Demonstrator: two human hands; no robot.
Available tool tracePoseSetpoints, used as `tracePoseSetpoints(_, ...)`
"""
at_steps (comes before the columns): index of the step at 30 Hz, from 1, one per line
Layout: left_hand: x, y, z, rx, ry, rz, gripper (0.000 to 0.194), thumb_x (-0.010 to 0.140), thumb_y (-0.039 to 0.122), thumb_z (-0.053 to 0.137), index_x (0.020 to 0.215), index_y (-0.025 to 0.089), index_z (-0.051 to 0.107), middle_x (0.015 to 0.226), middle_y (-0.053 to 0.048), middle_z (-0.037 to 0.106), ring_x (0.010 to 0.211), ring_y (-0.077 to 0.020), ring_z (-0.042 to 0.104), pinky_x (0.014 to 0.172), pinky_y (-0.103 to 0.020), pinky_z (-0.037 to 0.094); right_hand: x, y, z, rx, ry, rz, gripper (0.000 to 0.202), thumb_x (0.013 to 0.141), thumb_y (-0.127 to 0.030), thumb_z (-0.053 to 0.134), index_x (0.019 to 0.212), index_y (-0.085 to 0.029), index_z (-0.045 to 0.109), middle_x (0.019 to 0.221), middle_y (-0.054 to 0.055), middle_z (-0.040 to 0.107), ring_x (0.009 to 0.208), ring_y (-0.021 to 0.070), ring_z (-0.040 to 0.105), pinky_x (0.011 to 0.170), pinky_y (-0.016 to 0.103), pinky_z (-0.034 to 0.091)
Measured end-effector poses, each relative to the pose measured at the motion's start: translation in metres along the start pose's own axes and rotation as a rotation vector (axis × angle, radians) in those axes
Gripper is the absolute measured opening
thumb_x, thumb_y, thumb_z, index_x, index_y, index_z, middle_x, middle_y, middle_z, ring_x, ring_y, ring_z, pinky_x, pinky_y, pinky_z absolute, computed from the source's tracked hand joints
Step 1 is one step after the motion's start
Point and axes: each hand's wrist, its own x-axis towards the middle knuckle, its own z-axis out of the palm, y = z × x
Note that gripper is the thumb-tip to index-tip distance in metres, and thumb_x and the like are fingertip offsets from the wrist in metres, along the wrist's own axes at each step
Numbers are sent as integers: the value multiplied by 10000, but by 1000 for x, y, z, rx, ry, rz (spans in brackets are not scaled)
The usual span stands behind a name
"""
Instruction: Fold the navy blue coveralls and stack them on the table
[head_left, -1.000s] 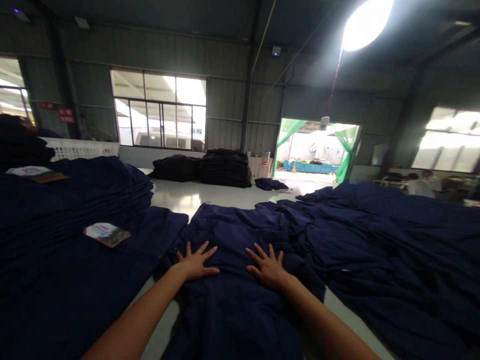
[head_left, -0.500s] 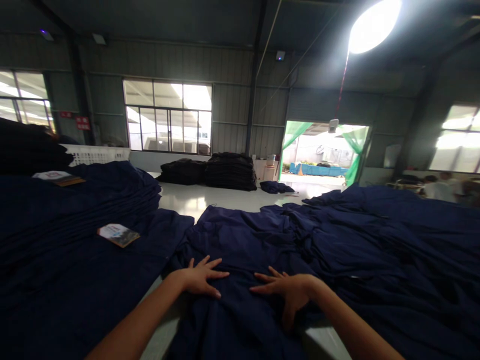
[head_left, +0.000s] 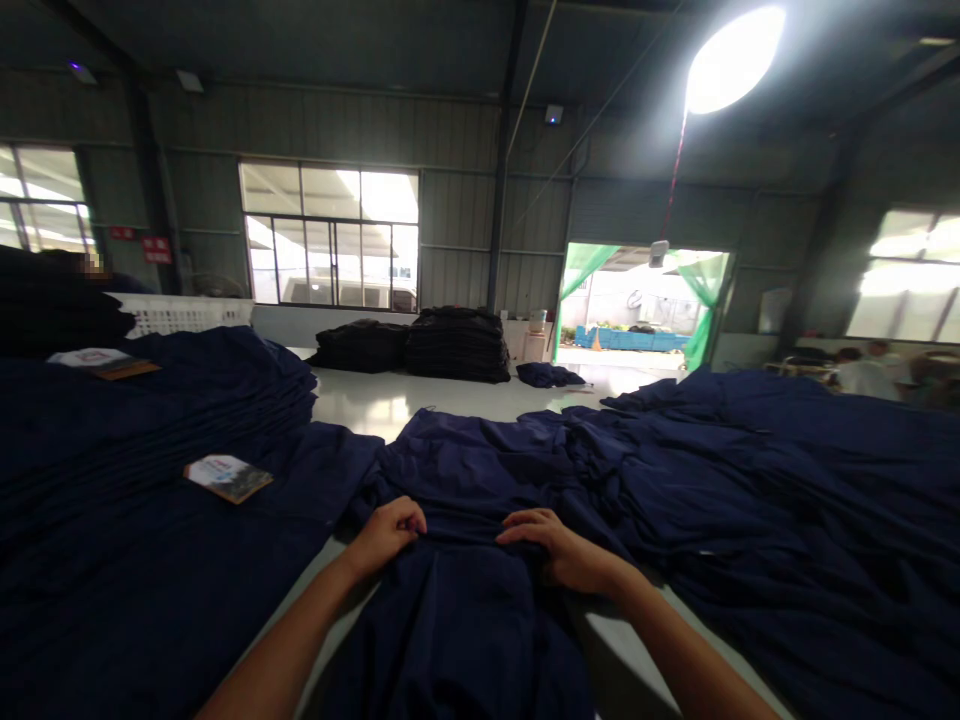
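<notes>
Softly rumpled navy cloth (head_left: 472, 590) under each curled hand (head_left: 394, 530).

head view | from above the table (head_left: 356, 400) | faces forward, slightly down | table close, far wall (head_left: 457, 215) beyond

Looks like matt, creased cloth in the navy garment (head_left: 469, 620) and matt cloth in the black stack (head_left: 457, 345). Gleams smooth on the white table (head_left: 360, 397). Seems printed paper at the tag (head_left: 229, 478), plastic at the basket (head_left: 187, 316), ribbed metal on the wall (head_left: 457, 270).
</notes>
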Motion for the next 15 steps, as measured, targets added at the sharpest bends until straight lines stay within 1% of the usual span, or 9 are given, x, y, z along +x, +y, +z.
tracePoseSetpoints(1,-4,0,-6,-91,-107,-35,261,625,141,478,792,179,675,771,-11,613,767,-157,555,738,-274,454,-2,-7,-3,26,-27,-39,601,596,-84,519,1164,-267,593,1272,47,503,1236,216,379,1063,396,225)
tracePoseSetpoints(3,-10,1,-20,-190,-349,-86,389,542,115,455,844,196,686,793,5,623,755,-150,561,715,-257,458,-4,-20,-9,74,-184,-83,558,592,-117,590,1129,-266,613,1175,25,557,1141,201,465,1023,359,294)
tracePoseSetpoints(5,-13,2,-33,-169,-536,-75,549,474,96,449,941,260,686,953,21,626,868,-163,565,788,-265,457,-5,-31,-12,61,-376,-66,651,556,-188,691,1188,-295,577,1214,12,537,1158,221,454,1022,359,296)
tracePoseSetpoints(7,-15,4,-41,-94,-652,-27,667,440,82,462,1023,339,662,1144,49,565,1042,-183,522,905,-279,419,-5,-39,-9,-19,-470,-11,797,503,-253,760,1255,-341,512,1311,11,466,1235,267,375,1039,386,267)
tracePoseSetpoints(9,-17,9,-43,-4,-703,1,710,428,77,493,1055,373,646,1258,60,491,1166,-208,450,992,-296,357,-4,-47,-1,-133,-485,46,915,435,-280,802,1278,-393,465,1377,14,396,1288,325,286,1053,460,211)
tracePoseSetpoints(11,-18,15,-39,90,-674,-14,716,427,82,522,1070,374,639,1283,41,467,1185,-236,433,1013,-325,340,-3,-53,9,-232,-476,89,983,384,-273,823,1273,-445,441,1407,26,352,1295,385,241,1029,571,155)
tracePoseSetpoints(12,-18,19,-37,140,-646,-30,707,426,83,527,1063,368,643,1276,29,471,1170,-248,443,1005,-342,350,-3,-56,13,-265,-454,100,969,389,-269,823,1260,-465,445,1405,31,352,1285,402,246,1005,617,138)
tracePoseSetpoints(13,-18,23,-35,186,-618,-50,673,430,86,526,1032,357,659,1262,18,481,1149,-258,457,991,-361,366,-2,-58,16,-278,-418,95,902,424,-273,812,1235,-473,472,1382,32,380,1266,399,277,988,638,138)
tracePoseSetpoints(15,-18,30,-32,227,-574,-80,529,454,97,508,894,318,701,1218,7,518,1108,-264,484,965,-386,386,-1,-60,18,-248,-327,17,584,572,-288,741,1120,-428,597,1234,21,521,1206,326,378,1002,602,161)
